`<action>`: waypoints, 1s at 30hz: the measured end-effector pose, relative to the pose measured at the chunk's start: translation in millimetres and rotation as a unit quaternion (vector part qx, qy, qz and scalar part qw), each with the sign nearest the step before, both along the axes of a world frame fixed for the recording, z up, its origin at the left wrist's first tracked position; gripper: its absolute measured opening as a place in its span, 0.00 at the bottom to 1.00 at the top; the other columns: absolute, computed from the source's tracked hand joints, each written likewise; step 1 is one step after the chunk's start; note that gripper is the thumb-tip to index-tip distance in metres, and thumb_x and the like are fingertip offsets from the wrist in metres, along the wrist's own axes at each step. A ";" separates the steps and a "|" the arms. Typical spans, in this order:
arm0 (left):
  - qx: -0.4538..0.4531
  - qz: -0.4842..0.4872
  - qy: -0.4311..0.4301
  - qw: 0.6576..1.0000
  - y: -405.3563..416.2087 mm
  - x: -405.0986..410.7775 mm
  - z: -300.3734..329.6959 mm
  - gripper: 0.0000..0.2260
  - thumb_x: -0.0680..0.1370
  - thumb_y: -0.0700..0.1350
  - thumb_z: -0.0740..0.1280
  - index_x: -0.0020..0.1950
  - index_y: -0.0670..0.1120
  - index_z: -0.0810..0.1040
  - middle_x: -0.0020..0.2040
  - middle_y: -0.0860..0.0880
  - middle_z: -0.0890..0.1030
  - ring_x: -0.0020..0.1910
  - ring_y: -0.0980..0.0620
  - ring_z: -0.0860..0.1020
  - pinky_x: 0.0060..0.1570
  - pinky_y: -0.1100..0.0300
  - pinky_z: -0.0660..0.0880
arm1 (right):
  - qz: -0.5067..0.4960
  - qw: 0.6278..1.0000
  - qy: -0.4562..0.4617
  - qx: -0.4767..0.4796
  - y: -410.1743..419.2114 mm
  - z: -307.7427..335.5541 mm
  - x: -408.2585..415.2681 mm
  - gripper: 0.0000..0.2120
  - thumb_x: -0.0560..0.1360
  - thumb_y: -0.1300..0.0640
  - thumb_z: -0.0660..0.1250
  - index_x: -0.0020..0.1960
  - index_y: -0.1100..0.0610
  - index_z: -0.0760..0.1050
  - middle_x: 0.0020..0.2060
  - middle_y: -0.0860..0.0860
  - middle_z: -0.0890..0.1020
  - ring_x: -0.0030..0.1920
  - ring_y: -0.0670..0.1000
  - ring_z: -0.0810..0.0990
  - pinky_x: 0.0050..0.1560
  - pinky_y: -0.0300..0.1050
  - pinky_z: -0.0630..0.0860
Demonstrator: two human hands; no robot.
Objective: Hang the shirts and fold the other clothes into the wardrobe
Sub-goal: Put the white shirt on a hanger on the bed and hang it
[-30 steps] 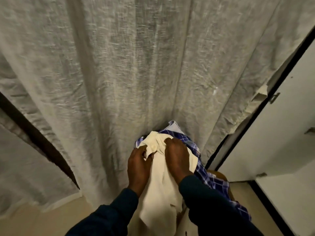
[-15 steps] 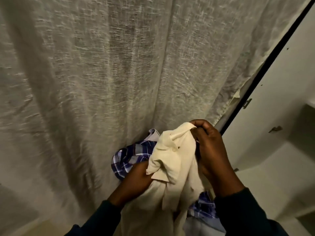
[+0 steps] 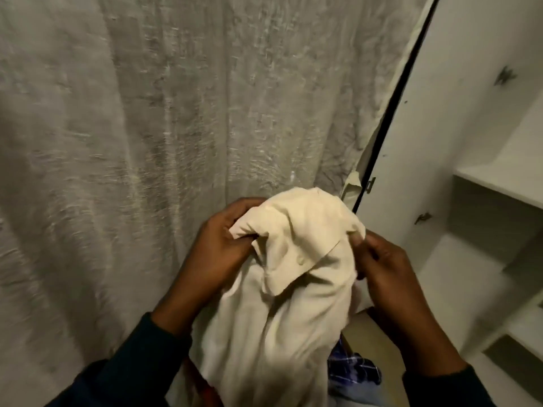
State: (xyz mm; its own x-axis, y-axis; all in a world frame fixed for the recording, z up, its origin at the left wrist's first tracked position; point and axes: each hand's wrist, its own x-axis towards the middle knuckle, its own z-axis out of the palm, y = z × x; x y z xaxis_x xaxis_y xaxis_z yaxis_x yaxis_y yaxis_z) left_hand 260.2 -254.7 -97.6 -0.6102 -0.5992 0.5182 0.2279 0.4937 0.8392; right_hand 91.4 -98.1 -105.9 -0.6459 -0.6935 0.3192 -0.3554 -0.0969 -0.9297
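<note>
A cream collared shirt [image 3: 282, 304] hangs between both hands at the lower middle of the view, its collar and a button turned up toward me. My left hand [image 3: 217, 254] pinches the shirt's upper left corner. My right hand [image 3: 385, 268] grips its right edge near the collar. A blue plaid garment [image 3: 352, 368] lies low behind the shirt, mostly hidden. The white wardrobe [image 3: 482, 177] stands open at the right, its shelves in view.
A pale textured curtain [image 3: 147, 142] fills the left and middle of the view, close behind the hands. The wardrobe's white door with a black edge [image 3: 393, 107] and small hinges sits between curtain and shelves. Something reddish [image 3: 202, 386] shows at the bottom under the shirt.
The view has swung right, bringing the wardrobe shelves in. Both hands lifted the cream shirt off the plaid garment and spread apart along its collar; the plaid garment is now lower and mostly covered.
</note>
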 end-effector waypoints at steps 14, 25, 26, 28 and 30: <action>-0.235 0.063 -0.031 0.969 27.6 -66.5 107.3 0.12 0.71 0.47 0.65 0.51 0.58 0.82 0.46 0.60 0.84 0.48 0.59 0.83 0.48 0.49 0.79 | -0.170 0.940 0.297 0.003 22.1 20.7 22.4 0.22 0.73 0.39 0.69 0.64 0.45 0.72 0.55 0.39 0.75 0.54 0.39 0.74 0.50 0.35 0.71; -0.440 -0.091 -0.075 0.890 -0.2 -64.8 135.3 0.22 0.76 0.35 0.68 0.68 0.52 0.77 0.63 0.54 0.79 0.63 0.54 0.77 0.60 0.48 0.76 | -0.151 0.977 -0.009 -0.152 48.2 112.9 -26.0 0.05 0.81 0.58 0.64 0.48 0.51 0.77 0.35 0.50 0.83 0.34 0.51 0.79 0.38 0.44 0.74; -0.432 -0.098 -0.066 0.894 5.1 -68.7 130.4 0.27 0.75 0.34 0.66 0.71 0.53 0.73 0.66 0.54 0.77 0.65 0.53 0.75 0.63 0.49 0.74 | -0.099 0.977 -0.078 -0.170 48.3 123.8 -25.7 0.04 0.80 0.59 0.65 0.50 0.54 0.78 0.37 0.54 0.84 0.37 0.55 0.81 0.42 0.48 0.77; -0.402 -0.089 -0.031 0.911 22.7 -79.8 116.6 0.35 0.72 0.36 0.69 0.76 0.57 0.66 0.69 0.53 0.71 0.69 0.52 0.71 0.67 0.49 0.71 | 0.019 0.947 -0.246 -0.207 46.3 139.4 -21.3 0.11 0.78 0.58 0.68 0.58 0.63 0.78 0.52 0.64 0.83 0.51 0.65 0.82 0.56 0.65 0.78; -0.387 -0.089 0.011 0.918 38.8 -86.2 100.8 0.40 0.70 0.39 0.73 0.77 0.58 0.60 0.71 0.54 0.66 0.71 0.51 0.67 0.69 0.50 0.69 | 0.087 0.922 -0.327 -0.187 45.6 150.5 -10.1 0.16 0.77 0.56 0.67 0.59 0.66 0.77 0.60 0.66 0.78 0.56 0.67 0.80 0.59 0.70 0.76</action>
